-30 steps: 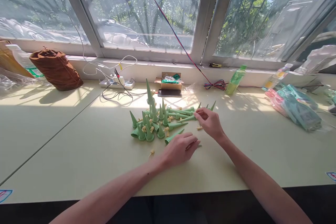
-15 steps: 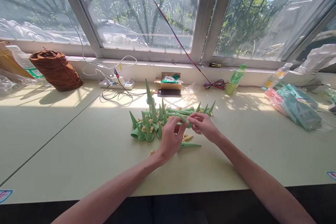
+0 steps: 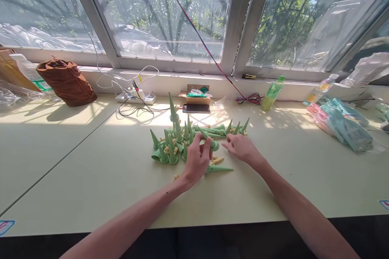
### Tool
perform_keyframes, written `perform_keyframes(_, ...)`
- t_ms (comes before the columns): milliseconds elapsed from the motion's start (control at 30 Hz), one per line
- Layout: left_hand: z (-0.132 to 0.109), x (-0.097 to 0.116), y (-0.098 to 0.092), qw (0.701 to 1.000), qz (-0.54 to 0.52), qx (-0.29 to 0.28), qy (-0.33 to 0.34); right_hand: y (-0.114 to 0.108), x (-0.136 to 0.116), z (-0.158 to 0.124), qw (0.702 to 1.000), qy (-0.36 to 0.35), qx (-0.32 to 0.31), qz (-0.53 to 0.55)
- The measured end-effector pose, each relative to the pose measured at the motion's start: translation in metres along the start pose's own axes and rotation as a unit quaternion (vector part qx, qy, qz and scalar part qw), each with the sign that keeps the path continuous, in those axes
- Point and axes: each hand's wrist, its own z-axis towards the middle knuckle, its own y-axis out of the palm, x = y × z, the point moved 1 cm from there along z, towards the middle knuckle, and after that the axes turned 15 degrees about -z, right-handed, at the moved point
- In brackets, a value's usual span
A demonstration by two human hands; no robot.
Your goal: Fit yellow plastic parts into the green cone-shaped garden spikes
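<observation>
My left hand [image 3: 197, 160] is closed around a green plastic cone [image 3: 214, 145], its wide base turned to the right and its tip pointing up and left. My right hand [image 3: 241, 147] is a short way right of that base, fingers bent with thumb and forefinger apart; nothing shows between them. Left of and behind my left hand stand several green cones [image 3: 173, 157], mixed with small yellow pieces [image 3: 167, 150]. Under the hands lie a few yellow pegs [image 3: 217, 160] and a long green spike [image 3: 221, 168] on its side. Three cones [image 3: 236, 128] stand behind my right hand.
Along the window are a brown drawstring bag [image 3: 65, 83], a power strip [image 3: 148, 98] with cables, a small cardboard box [image 3: 197, 99], a phone [image 3: 196, 108] and a green bottle [image 3: 272, 94]. Plastic-wrapped packets [image 3: 346, 125] lie at the right of the table [image 3: 91, 178].
My right hand has let go of the cone and drawn slightly to the right. The cone stays in my left hand, its base now uncovered.
</observation>
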Motion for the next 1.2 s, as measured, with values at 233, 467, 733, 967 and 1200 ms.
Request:
perform_keyframes(233, 0.000, 0.000, 0.000, 1.000, -0.006, -0.001, -0.004, 0.001, -0.006, -0.001, 0.999, -0.031, -0.023, 0.016)
perform_keyframes(467, 0.001, 0.000, -0.001, 1.000, 0.009, -0.004, -0.008, 0.003, -0.014, -0.005, 0.994, -0.080, 0.001, 0.077)
perform_keyframes(733, 0.001, 0.001, 0.000, 1.000, 0.007, -0.001, -0.009, 0.010, -0.016, -0.004, 0.989, -0.122, 0.031, 0.079)
perform_keyframes(967, 0.000, -0.001, -0.001, 1.000, 0.014, -0.003, -0.012, 0.012, -0.016, -0.003, 0.981, -0.118, 0.071, 0.139)
perform_keyframes(1200, 0.000, -0.002, -0.001, 1.000, 0.010, -0.003, -0.017, -0.003, -0.018, -0.006, 0.941, -0.106, 0.204, 0.247)
